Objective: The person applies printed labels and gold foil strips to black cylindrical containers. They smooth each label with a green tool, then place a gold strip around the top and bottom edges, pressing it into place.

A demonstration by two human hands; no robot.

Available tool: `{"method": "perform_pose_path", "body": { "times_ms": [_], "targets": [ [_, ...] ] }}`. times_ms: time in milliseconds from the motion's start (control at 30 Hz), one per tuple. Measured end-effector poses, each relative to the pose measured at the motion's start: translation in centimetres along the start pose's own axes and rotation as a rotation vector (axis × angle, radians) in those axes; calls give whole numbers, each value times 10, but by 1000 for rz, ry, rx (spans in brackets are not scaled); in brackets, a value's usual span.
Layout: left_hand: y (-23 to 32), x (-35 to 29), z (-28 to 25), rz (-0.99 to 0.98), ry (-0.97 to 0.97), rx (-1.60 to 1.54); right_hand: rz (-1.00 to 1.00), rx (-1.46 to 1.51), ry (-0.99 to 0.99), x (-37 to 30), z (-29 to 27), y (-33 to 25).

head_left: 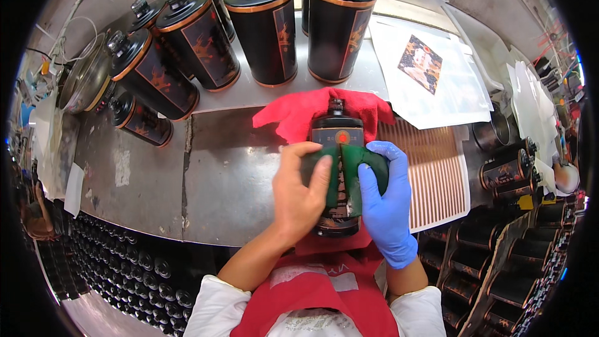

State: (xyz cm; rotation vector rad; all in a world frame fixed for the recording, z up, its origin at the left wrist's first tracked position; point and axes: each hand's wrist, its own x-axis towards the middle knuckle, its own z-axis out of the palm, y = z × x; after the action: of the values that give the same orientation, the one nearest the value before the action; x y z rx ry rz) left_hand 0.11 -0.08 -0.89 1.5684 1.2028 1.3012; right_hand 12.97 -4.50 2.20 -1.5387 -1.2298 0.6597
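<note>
Black bottle [337, 143]: lying on red cloth [293, 115] at bench [231, 175] front edge | left hand [299, 196]: bare, flat on green pad [346, 168], not closed | right hand [384, 196]: blue glove, pressing pad against bottle | 8 black bottles [262, 25] standing behind.

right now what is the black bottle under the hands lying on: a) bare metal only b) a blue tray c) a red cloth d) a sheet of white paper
c: the black bottle lies on its side on a red cloth spread on the metal bench, while the left hand and the blue-gloved right hand press a green pad onto it.
</note>
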Motion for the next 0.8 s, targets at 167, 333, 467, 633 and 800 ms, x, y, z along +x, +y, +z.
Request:
{"method": "perform_pose_path", "body": {
  "times_ms": [167,333,467,633,800],
  "targets": [
    [-38,-10,-11,-147,63,-164,358,518,100,-14,-13,62],
    [-60,-19,-26,-150,39,1,348,351,70,-16,-23,82],
    [1,-25,-25,1,73,-8,-5,31,147,-16,-19,6],
    [-9,-37,-9,-21,13,-9,-77,-102,114,-25,-2,15],
    [-42,-47,-14,-109,52,-158,280,493,141,-38,-11,77]
  ]
}}
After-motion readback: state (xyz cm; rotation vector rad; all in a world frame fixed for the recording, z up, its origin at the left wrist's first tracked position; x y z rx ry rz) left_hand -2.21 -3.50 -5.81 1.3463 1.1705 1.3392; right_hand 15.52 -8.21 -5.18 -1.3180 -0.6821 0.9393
